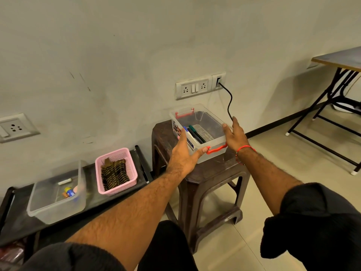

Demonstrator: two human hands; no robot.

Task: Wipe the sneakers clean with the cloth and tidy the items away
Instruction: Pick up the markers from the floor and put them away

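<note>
While both hands reach forward, the left hand lies flat against the near left side of the clear storage box, its fingers straight and together, thumb on the front edge by the red handle. His right hand rests on the box's right rim, fingers straight. Markers lie inside. Sneakers and cloth are out of sight. Under the box stands a brown plastic stool against the wall. To its left, a low black shelf carries a pink basket and a clear tub.
</note>
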